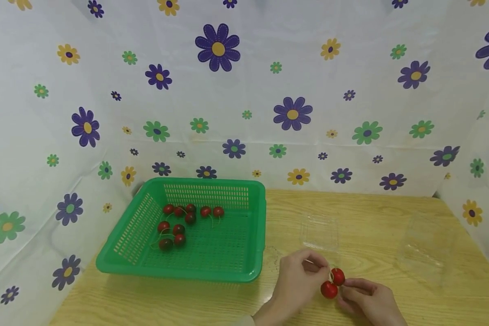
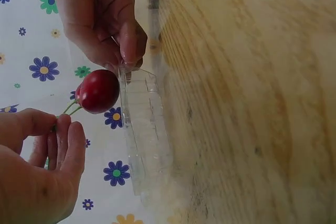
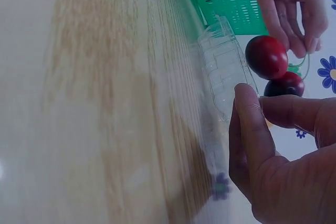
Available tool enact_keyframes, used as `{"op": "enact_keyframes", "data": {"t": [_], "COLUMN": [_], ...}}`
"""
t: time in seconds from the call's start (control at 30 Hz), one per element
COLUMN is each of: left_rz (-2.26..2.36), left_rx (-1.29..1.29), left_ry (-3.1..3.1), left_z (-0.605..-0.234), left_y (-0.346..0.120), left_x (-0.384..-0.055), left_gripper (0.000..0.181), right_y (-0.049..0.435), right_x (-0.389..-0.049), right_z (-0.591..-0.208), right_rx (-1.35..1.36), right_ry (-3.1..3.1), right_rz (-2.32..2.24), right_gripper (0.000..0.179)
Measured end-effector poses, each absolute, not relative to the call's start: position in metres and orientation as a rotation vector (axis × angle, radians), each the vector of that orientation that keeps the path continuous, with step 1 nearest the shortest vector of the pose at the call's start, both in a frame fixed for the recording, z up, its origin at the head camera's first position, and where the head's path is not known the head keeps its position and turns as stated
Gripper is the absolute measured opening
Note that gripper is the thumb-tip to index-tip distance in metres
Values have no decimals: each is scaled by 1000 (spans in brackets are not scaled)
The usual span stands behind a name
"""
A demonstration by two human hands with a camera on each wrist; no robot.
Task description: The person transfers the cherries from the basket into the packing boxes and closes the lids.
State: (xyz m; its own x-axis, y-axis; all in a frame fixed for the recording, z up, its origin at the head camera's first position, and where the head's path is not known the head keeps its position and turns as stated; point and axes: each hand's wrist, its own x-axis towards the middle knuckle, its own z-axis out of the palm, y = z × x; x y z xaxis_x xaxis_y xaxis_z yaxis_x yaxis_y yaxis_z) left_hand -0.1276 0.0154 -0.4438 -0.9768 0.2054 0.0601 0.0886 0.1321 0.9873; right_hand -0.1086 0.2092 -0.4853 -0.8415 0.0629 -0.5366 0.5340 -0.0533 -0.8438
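In the head view, my left hand [image 1: 297,276] pinches the thin green stems of two red cherries [image 1: 329,290] between thumb and fingertips. The cherries hang from the joined stems, just left of my right fingertips. My right hand [image 1: 371,299] has thumb and fingers pinched at the near edge of a clear plastic box [image 1: 319,233], best seen in the left wrist view, where the box [image 2: 144,124] stands on the table below the right hand [image 2: 105,19]. How the cherries stand over the box is hard to tell because the plastic is transparent.
On the left, a green basket [image 1: 264,226] holds several dark red cherries [image 1: 179,240] with stems. Another clear plastic box [image 1: 428,249] stands on the right of the wooden table [image 1: 375,213]. A flower-patterned cloth [image 1: 252,86] hangs behind and at both sides.
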Motion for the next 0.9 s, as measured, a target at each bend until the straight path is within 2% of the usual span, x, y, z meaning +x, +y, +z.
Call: {"op": "enact_keyframes", "data": {"t": [0.2, 0.5, 0.73, 0.9], "left_rz": [1983, 1945, 1490, 1074], "left_rx": [209, 171, 425, 604], "left_ry": [2318, 2441, 2786, 2953], "left_z": [-452, -464, -466, -463], "left_y": [16, 15, 13, 13], "left_x": [-136, -149, -149, -145], "left_gripper": [3, 6, 11, 12], "right_y": [209, 207, 208, 208], "right_x": [-108, -107, -108, -107], "right_z": [-485, -482, -482, -482], "right_rx": [635, 689, 668, 657], "right_ry": [1877, 1866, 1866, 1858], "right_rz": [-1989, -1981, -1965, -1968], "right_gripper": [35, 36, 41, 39]}}
